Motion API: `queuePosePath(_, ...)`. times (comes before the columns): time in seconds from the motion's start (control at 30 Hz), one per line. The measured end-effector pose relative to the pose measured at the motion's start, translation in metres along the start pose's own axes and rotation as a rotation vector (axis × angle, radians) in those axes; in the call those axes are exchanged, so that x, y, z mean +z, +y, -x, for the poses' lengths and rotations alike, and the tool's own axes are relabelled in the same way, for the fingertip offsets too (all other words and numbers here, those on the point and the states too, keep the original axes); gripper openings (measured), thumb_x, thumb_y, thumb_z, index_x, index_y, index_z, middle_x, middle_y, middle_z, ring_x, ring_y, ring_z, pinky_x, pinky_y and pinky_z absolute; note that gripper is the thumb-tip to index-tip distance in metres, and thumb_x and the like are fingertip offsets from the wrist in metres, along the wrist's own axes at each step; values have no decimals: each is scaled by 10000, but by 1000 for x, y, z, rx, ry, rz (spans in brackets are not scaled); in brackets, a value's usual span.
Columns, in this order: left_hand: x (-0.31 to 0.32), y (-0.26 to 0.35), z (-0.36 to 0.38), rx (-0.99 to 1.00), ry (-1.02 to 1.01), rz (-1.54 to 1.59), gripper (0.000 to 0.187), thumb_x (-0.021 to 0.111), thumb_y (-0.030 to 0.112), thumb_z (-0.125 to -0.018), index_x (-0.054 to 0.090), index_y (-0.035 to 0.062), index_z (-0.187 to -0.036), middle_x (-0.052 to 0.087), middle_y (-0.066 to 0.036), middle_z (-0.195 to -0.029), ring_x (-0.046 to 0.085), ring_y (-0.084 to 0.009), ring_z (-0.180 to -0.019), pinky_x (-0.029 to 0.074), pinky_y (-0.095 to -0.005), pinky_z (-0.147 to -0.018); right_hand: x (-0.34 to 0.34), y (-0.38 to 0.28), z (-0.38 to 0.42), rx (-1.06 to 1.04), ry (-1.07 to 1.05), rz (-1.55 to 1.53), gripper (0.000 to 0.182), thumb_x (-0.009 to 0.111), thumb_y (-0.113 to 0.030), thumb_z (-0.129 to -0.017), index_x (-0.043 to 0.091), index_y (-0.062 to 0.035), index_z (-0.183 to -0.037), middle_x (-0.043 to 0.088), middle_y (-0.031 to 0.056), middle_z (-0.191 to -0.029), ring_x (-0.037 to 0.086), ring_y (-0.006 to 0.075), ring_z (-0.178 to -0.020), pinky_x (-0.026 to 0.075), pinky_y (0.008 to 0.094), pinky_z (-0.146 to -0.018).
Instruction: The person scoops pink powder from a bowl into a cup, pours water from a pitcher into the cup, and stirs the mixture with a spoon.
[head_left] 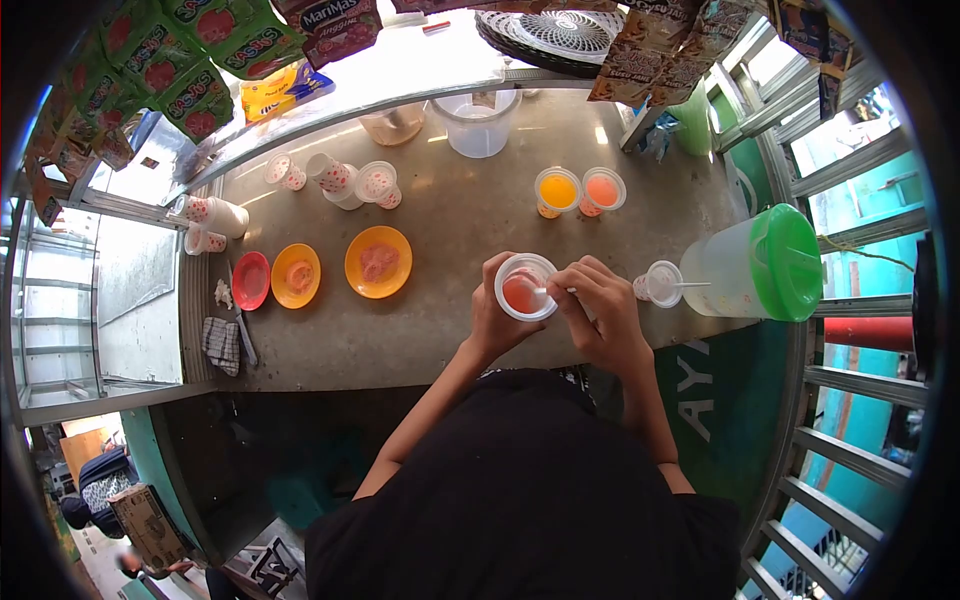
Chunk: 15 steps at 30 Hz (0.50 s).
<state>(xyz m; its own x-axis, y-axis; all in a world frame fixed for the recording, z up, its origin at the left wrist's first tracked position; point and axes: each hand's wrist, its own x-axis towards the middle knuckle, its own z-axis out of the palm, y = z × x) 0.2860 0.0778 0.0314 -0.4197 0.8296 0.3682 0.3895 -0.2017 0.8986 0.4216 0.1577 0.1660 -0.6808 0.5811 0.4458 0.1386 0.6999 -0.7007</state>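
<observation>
My left hand is wrapped round a plastic cup with a pinkish-red drink inside. In my right hand a white spoon is pinched, its lower end down in that cup. Just right of my right hand stands another cup with a white spoon or straw lying across it. Beyond my hands, a cup of orange drink and a cup of pink drink stand side by side.
Left on the counter are two orange plates, a red plate, a knife, a cloth and stacked cups. A green-lidded jug stands right; a clear bucket is behind. Sachets hang overhead.
</observation>
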Motion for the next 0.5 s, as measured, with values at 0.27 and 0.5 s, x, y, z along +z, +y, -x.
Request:
queuePosePath(0.27, -9, 7, -7, 111, -81, 46, 745, 774, 226, -689, 451, 3, -1322, 656, -171, -1155, 681, -338, -1032, 541, -393, -892, 0, 7, -2, 16, -40, -23, 38, 670, -36, -864, 658, -53, -895, 662, 71, -792, 611, 259, -732, 491, 371, -626)
queuePosePath(0.5, -5, 11, -7, 65, -37, 62, 654, 789, 153, -670, 530, 5, -1252, 611, -180, -1166, 638, -357, -1053, 519, -411, -904, 0, 7, -2, -7, 1, 0, 55, 666, 3, -851, 638, -29, -887, 658, 88, -807, 607, 268, -747, 487, 363, -655)
